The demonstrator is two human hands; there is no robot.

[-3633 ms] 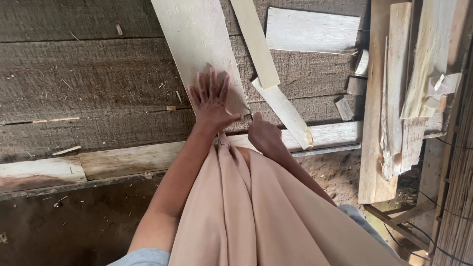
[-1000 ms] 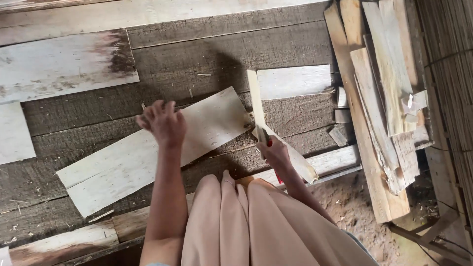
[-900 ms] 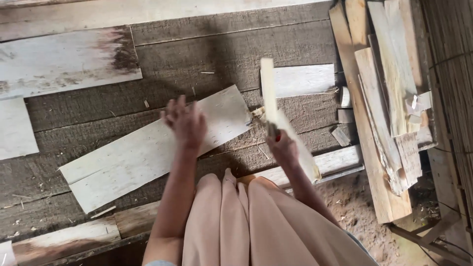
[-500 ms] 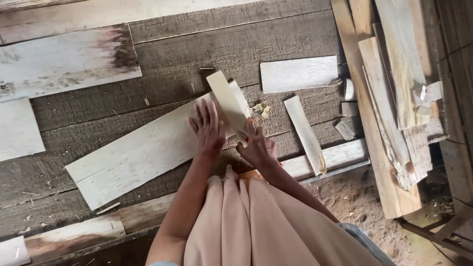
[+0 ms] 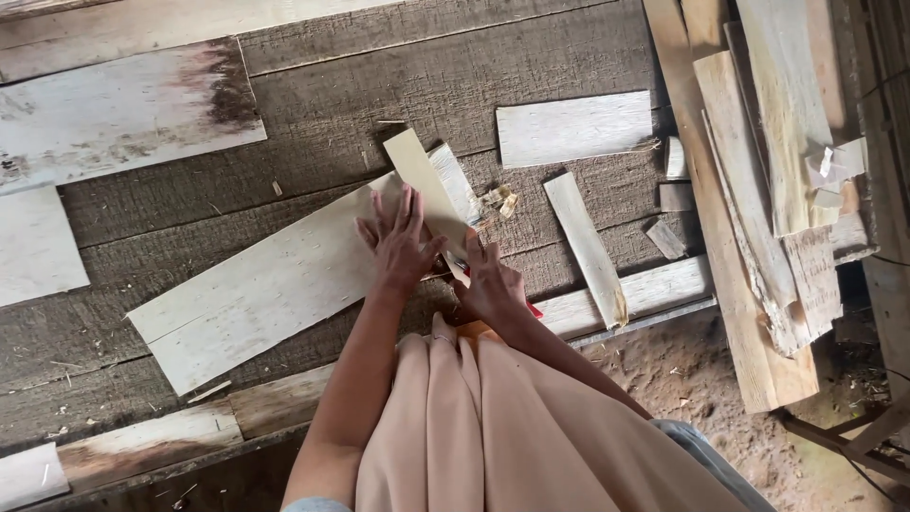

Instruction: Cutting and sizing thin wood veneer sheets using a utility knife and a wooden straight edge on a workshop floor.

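Observation:
A long pale wooden board (image 5: 265, 289) lies slanted on the dark plank floor. My left hand (image 5: 398, 245) rests flat on its right end with the fingers spread. Its fingertips touch a narrow pale strip (image 5: 428, 183) that lies across the board. Just to the right, my right hand (image 5: 489, 283) is closed around a red-handled tool (image 5: 534, 310). Only the red end shows by the wrist, and the blade is mostly hidden between my hands. Peach fabric covers my lap below both hands.
Another narrow strip (image 5: 588, 248) lies right of my right hand, with a short flat piece (image 5: 574, 128) above it. Several long planks and small offcuts (image 5: 758, 190) are stacked at the right. Wide weathered boards (image 5: 114, 114) lie at the upper left. Bare soil (image 5: 701, 370) shows beyond the floor's edge.
One second ago my right hand held the tool against an upright strip. Now one strip lies across the board and another lies to the right. Both hands have come together at the board's right end.

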